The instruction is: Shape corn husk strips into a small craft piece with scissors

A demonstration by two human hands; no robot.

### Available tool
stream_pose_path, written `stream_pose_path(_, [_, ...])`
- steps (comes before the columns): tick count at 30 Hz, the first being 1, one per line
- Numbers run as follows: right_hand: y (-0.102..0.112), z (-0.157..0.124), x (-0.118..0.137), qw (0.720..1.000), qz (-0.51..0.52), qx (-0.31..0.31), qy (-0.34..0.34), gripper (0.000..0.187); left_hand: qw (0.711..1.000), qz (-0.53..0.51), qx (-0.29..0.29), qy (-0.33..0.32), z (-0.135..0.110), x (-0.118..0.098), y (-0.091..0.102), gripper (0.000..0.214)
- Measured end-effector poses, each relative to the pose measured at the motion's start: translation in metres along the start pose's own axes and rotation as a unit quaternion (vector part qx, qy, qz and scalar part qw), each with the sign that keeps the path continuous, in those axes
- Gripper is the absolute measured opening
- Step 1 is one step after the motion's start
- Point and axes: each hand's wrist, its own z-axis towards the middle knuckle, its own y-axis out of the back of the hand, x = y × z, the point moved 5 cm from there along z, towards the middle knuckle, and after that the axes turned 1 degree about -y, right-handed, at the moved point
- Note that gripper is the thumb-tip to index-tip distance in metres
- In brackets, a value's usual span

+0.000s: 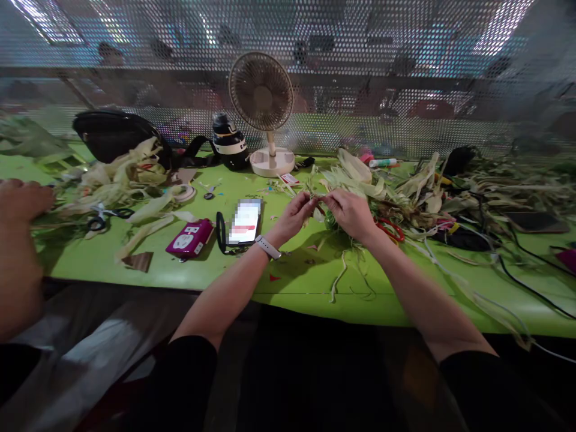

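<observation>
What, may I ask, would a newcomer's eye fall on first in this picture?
Probably the pale fan, standing at the back of the bright green table, with a lit phone nearer the front edge. Then, at the middle, the left hand and right hand pinch plant strands, beside a leafy heap spreading rightward.

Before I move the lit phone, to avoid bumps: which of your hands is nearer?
Left: the left hand is right of the lit phone; the right hand is farther right.
</observation>
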Motion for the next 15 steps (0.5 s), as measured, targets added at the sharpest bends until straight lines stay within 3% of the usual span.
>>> stream_pose_path(4, [-0.024,-0.008,-0.001,1.0,-0.025,0.009,-0.009,0.039,0.99,0.051,-0.129,-0.038,-0.003,0.004,0.008,0.03])
stream_pose_path(7, [-0.04,-0.012,0.0,0.999,-0.017,0.019,-0.02,0.029,0.979,0.084,-0.182,-0.042,-0.006,0.005,0.01,0.023])
stream_pose_path(11, [-0.038,-0.011,-0.003,0.999,0.009,0.011,-0.032,0.027,0.979,0.08,-0.184,-0.047,-0.006,0.005,0.01,0.02])
stream_pose_path(15, [-0.021,-0.007,-0.009,0.995,0.077,-0.027,-0.06,0.038,0.988,0.024,-0.149,-0.034,-0.002,0.007,0.009,0.021])
